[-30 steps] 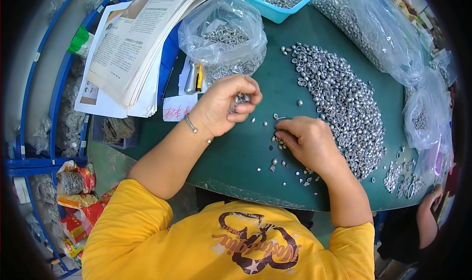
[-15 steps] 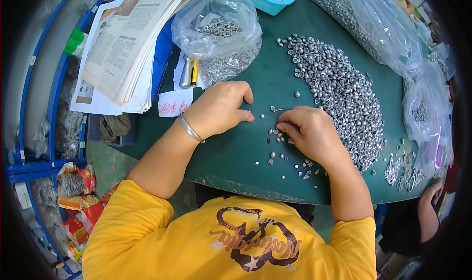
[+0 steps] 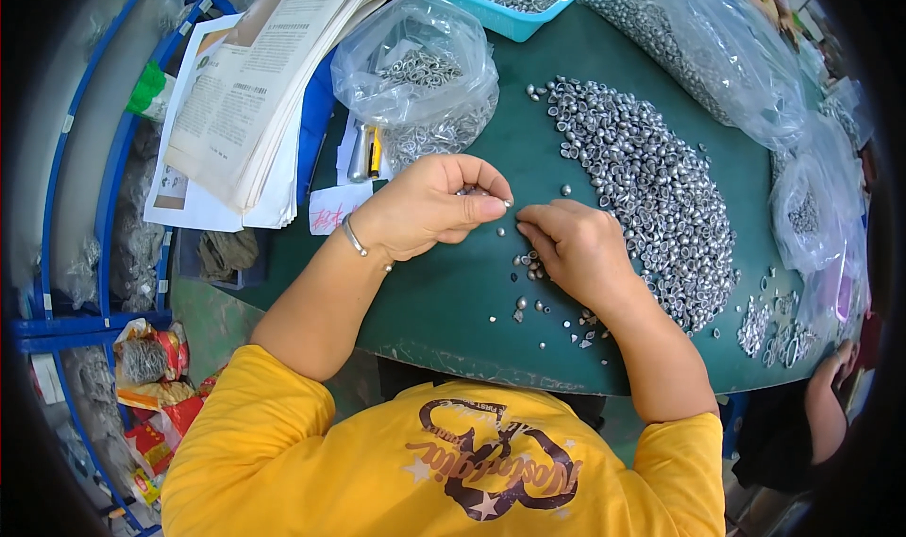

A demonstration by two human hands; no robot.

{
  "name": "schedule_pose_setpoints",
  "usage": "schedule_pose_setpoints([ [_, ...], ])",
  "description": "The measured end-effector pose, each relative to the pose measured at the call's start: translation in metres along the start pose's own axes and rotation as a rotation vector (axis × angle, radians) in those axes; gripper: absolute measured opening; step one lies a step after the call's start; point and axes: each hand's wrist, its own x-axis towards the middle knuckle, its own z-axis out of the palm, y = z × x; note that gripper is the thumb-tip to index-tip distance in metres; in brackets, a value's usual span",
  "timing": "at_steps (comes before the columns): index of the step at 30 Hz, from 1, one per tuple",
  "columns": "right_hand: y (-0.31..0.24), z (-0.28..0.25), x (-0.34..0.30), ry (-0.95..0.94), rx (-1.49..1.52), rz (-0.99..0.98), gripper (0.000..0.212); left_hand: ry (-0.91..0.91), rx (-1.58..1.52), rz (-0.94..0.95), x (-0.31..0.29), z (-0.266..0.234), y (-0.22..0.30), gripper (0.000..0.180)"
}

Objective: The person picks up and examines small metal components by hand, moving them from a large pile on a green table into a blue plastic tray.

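My left hand (image 3: 439,211) is raised over the green table, its thumb and forefinger pinched on a small silver metal bead (image 3: 508,203). More silver shows behind that thumb, partly hidden by the curled fingers. Close by on the right, my right hand (image 3: 583,252) has its thumb and fingertips pressed together; whatever they hold is hidden. Beneath the fingertips lies a loose silver bead (image 3: 501,232). A small cluster of silver pieces (image 3: 528,265) rests beside my right thumb. Past my right hand spreads a large heap of hollow silver metal pieces (image 3: 651,178).
A clear bag of silver rings (image 3: 415,75) stands at the back left beside newspapers (image 3: 255,84), a yellow marker (image 3: 376,152) and a paper slip (image 3: 330,209). Behind is a turquoise basket (image 3: 519,27). Filled plastic bags (image 3: 727,56) line the right. Another person's hand (image 3: 830,367) shows at the right edge.
My left hand has moved right and its thumb and forefinger have closed on a bead. My right hand has shifted slightly left. The stemmed piece between them no longer shows on the table.
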Motion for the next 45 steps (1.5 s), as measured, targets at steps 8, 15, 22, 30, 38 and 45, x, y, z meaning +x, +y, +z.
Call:
schedule_pose_setpoints([
  [8,0.015,-0.035,-0.002,-0.089,0.94,0.505,0.012,-0.375,-0.811,-0.001,0.009,-0.006,-0.005,0.017],
  [15,-0.006,-0.022,-0.011,-0.242,0.135,0.026,0.01,0.202,0.779,0.379,0.006,0.011,-0.013,0.009],
  [22,-0.001,-0.016,-0.008,-0.173,0.132,0.027,0.007,0.149,1.1,0.426,0.006,0.008,-0.019,0.009],
  [30,0.026,-0.039,-0.004,-0.043,1.86,0.439,0.012,0.11,1.058,0.419,0.004,0.006,-0.011,0.01],
  [38,0.013,-0.043,-0.009,-0.245,1.206,0.579,0.016,0.108,0.774,0.337,0.007,0.009,-0.012,0.009],
  [45,0.008,-0.047,-0.004,-0.176,1.693,0.674,0.012,0.034,0.037,0.062,0.003,0.014,-0.007,0.011],
])
